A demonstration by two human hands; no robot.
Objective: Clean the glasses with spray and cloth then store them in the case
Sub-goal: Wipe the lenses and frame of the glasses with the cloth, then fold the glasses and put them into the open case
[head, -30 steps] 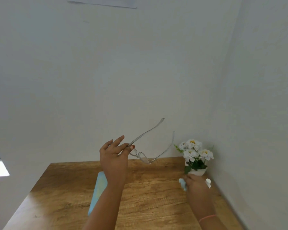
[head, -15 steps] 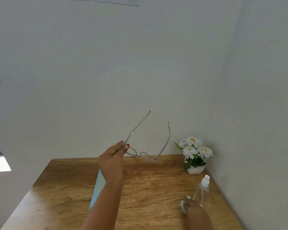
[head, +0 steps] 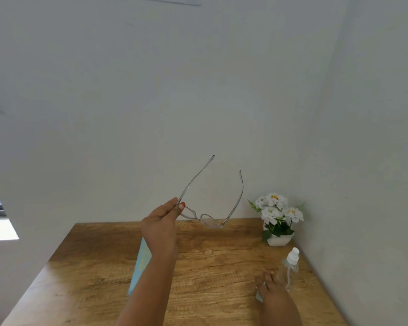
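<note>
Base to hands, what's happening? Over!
Left hand pinches glasses, raised. Right hand on cloth, beside spray bottle. Case partly behind left arm.

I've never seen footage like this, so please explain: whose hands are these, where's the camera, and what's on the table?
No machine here: a person works bare-handed, filmed by one wide-angle camera worn on the head, looking forward and down. The left hand pinches clear-framed glasses near one hinge, holding them above the wooden table, their side arms open and pointing up. The right hand rests on the table over a pale blue cloth, beside a clear spray bottle; whether it grips the cloth is unclear. A pale blue case lies partly behind the left forearm. A pot of white flowers stands in the corner.
</note>
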